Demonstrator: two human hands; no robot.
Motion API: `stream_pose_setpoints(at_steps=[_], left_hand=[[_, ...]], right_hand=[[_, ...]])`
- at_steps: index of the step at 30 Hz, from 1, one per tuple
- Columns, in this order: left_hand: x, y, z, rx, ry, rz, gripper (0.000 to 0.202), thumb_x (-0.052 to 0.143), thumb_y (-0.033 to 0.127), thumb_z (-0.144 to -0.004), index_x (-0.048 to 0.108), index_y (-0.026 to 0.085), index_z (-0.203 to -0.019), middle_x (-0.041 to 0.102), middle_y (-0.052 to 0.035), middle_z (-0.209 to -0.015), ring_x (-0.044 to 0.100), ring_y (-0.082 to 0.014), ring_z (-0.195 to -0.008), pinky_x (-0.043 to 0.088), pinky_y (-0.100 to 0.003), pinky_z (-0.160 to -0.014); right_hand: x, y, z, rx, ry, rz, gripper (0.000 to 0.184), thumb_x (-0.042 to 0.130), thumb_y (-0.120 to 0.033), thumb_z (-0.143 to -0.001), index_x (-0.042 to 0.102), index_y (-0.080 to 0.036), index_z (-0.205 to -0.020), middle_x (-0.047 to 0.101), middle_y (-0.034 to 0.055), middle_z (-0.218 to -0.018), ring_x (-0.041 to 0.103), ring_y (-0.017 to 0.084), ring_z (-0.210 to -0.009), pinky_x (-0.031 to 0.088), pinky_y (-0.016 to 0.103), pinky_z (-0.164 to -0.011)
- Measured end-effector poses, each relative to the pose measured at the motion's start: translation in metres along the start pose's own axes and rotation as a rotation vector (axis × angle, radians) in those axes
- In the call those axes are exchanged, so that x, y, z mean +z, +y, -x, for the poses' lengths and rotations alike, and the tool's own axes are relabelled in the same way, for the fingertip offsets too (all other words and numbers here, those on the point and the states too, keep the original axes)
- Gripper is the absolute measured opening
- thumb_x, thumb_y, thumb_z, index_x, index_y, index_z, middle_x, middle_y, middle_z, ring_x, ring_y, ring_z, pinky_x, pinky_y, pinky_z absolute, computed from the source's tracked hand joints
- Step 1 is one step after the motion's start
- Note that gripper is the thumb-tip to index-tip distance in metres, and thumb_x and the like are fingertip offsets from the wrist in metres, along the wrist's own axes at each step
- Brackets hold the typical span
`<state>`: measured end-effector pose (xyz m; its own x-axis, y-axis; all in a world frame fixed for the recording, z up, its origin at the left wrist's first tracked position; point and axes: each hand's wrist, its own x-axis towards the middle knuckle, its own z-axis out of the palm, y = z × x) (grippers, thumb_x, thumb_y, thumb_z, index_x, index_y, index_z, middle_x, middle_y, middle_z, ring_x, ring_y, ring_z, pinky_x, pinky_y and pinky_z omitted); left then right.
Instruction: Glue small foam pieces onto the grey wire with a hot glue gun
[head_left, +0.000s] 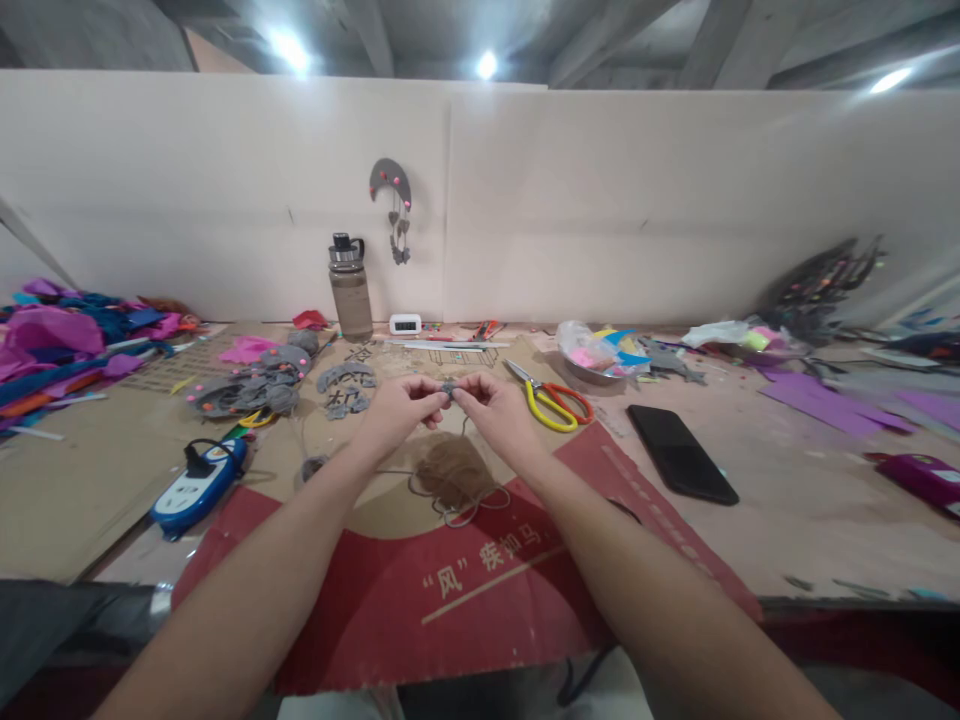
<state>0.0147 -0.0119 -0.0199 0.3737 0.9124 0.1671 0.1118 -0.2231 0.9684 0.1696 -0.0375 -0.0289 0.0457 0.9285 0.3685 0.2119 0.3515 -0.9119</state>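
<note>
My left hand (pixel 401 408) and my right hand (pixel 495 410) meet above the middle of the table, both pinched on a small grey felt piece (pixel 448 388) held between their fingertips. A thin string hangs from it down toward a loose bundle of brown twine (pixel 454 472) lying on the red and tan cardboard sheet (pixel 450 590) just under my hands. More grey felt cut-outs (pixel 345 385) lie right behind my left hand.
Yellow-handled scissors (pixel 551 400) and a black phone (pixel 681 452) lie to the right. A blue power strip (pixel 196 485) sits at the left, with a grey felt pile (pixel 251 385) and coloured scraps (pixel 67 340) beyond. Water bottle (pixel 349 285), small clock (pixel 405 323), metal bowl (pixel 596 362) stand at the back.
</note>
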Motion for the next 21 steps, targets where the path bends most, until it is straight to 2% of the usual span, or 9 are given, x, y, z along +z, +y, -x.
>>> stream_pose_setpoints(at_steps=[8, 18, 21], left_hand=[[-0.0008, 0.0005, 0.0, -0.016, -0.051, 0.058, 0.019, 0.064, 0.03, -0.069, 0.063, 0.013, -0.076, 0.06, -0.0014, -0.062, 0.054, -0.0098, -0.052, 0.047, -0.024, -0.054], [0.0013, 0.0013, -0.0002, -0.012, 0.09, -0.012, 0.005, 0.056, 0.02, -0.063, 0.053, 0.016, -0.063, 0.05, 0.0045, -0.05, 0.043, -0.0063, -0.041, 0.035, -0.02, -0.042], [0.0007, 0.002, 0.0004, 0.005, 0.114, -0.045, 0.004, 0.054, 0.019, -0.062, 0.051, 0.016, -0.061, 0.047, 0.0053, -0.048, 0.041, -0.0061, -0.04, 0.032, -0.019, -0.041]], right_hand=[[0.0006, -0.0063, 0.0027, 0.025, 0.009, 0.056, 0.015, 0.055, -0.032, -0.073, 0.057, -0.017, -0.071, 0.054, -0.0021, -0.061, 0.043, 0.009, -0.054, 0.033, 0.023, -0.052], [0.0041, -0.0016, 0.0018, 0.089, -0.145, -0.143, 0.02, 0.059, -0.037, -0.071, 0.055, -0.018, -0.077, 0.053, -0.0028, -0.066, 0.048, 0.01, -0.059, 0.044, 0.025, -0.058], [0.0039, -0.0041, 0.0025, 0.081, -0.153, -0.122, 0.02, 0.059, -0.037, -0.072, 0.056, -0.018, -0.077, 0.053, -0.0026, -0.067, 0.048, 0.01, -0.059, 0.043, 0.025, -0.059]])
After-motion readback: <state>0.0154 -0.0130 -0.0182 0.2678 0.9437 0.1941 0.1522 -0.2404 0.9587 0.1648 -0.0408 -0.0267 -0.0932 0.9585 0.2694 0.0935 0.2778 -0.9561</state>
